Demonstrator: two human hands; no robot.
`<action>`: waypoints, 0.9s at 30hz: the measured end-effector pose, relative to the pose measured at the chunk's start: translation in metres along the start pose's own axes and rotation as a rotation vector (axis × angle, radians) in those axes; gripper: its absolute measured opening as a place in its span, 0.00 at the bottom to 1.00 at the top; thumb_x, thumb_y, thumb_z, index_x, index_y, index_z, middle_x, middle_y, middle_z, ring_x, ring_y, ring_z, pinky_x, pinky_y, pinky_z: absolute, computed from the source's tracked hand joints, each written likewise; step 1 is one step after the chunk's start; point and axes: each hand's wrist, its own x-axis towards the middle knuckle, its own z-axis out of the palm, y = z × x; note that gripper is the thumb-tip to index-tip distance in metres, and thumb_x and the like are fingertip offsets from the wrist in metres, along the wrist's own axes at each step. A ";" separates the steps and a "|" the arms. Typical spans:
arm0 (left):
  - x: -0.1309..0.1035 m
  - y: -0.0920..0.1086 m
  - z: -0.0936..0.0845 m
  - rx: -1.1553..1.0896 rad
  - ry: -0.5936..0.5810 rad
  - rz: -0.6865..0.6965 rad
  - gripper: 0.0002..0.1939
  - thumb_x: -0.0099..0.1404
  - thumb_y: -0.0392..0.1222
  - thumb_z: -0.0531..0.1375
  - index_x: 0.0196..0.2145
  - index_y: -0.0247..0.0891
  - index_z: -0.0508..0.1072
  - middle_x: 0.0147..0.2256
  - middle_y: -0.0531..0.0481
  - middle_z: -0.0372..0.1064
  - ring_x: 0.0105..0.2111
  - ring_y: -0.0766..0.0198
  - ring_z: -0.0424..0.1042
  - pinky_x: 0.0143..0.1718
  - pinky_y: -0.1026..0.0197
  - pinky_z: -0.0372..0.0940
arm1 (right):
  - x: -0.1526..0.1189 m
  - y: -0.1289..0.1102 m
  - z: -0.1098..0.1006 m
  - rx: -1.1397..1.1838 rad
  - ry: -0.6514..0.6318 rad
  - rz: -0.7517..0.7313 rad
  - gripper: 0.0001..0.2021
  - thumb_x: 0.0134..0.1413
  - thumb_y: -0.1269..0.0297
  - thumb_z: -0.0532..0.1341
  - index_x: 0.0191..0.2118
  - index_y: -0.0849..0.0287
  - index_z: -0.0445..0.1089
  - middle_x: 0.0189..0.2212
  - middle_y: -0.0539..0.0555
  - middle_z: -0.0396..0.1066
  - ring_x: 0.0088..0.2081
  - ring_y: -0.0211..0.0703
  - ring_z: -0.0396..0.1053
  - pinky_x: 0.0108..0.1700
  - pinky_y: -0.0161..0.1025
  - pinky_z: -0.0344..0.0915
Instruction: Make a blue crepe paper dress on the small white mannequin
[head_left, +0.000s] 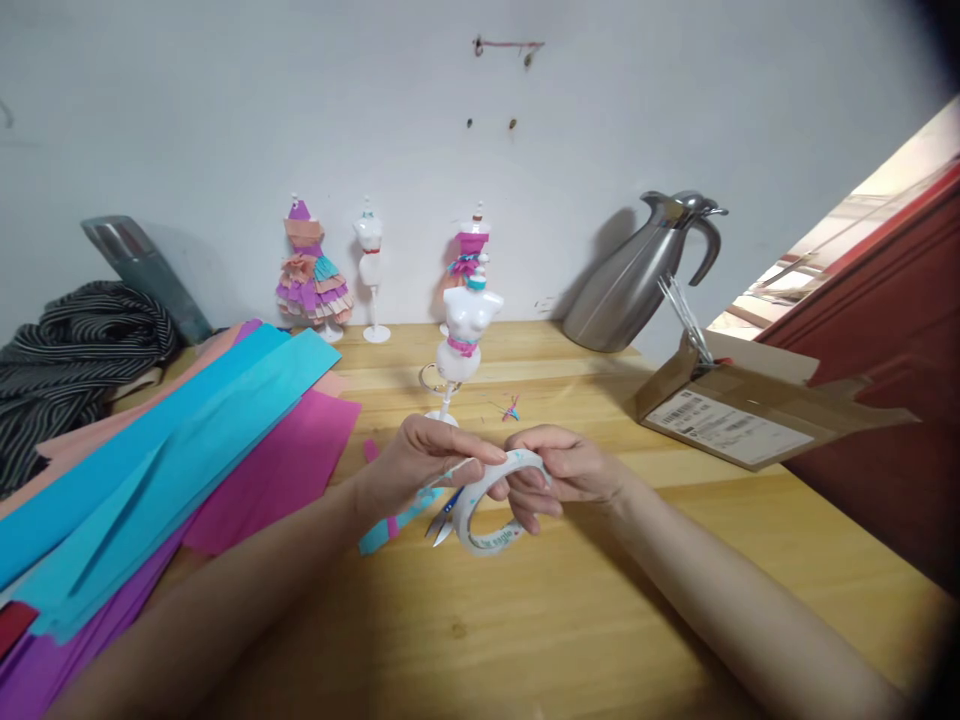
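A white roll of tape (466, 508) with green lettering inside its ring is held up over the wooden table. My right hand (566, 468) grips its right side, fingers partly through the ring. At the upper left of the roll, my left hand (427, 458) is closed, thumb and fingers pinched at the tape's edge. Small blue-handled scissors (444, 518) lie just left of the roll, partly hidden. Beside them are a cyan paper strip (375, 540) and a magenta strip. Behind my hands stands a white mannequin (466, 322) with a pink band at its waist.
Colored paper sheets (281, 470) spread over the left side, near a striped cloth (82, 345). Several small mannequins, one in a ruffled paper dress (311, 275), stand by the wall. A metal jug (637, 280) and an open cardboard box (739, 410) are at the right.
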 end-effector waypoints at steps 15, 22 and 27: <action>0.002 -0.008 -0.006 0.358 0.088 0.225 0.26 0.52 0.50 0.69 0.47 0.38 0.77 0.36 0.44 0.79 0.36 0.56 0.77 0.46 0.53 0.70 | 0.007 0.005 -0.001 0.240 0.148 -0.053 0.14 0.60 0.59 0.58 0.28 0.64 0.64 0.21 0.44 0.53 0.16 0.27 0.46 0.20 0.27 0.56; 0.003 -0.013 -0.007 0.827 0.095 0.476 0.26 0.63 0.52 0.59 0.56 0.38 0.71 0.38 0.43 0.78 0.35 0.57 0.76 0.40 0.55 0.71 | 0.006 0.004 -0.004 0.203 0.198 -0.049 0.14 0.60 0.60 0.59 0.27 0.63 0.62 0.20 0.43 0.50 0.17 0.27 0.43 0.19 0.27 0.49; 0.006 -0.006 -0.019 1.355 0.009 0.993 0.26 0.69 0.49 0.52 0.60 0.34 0.62 0.36 0.43 0.77 0.38 0.61 0.75 0.41 0.60 0.71 | 0.007 0.005 -0.004 0.174 0.221 -0.048 0.15 0.60 0.59 0.59 0.26 0.63 0.62 0.19 0.44 0.50 0.18 0.28 0.44 0.19 0.27 0.49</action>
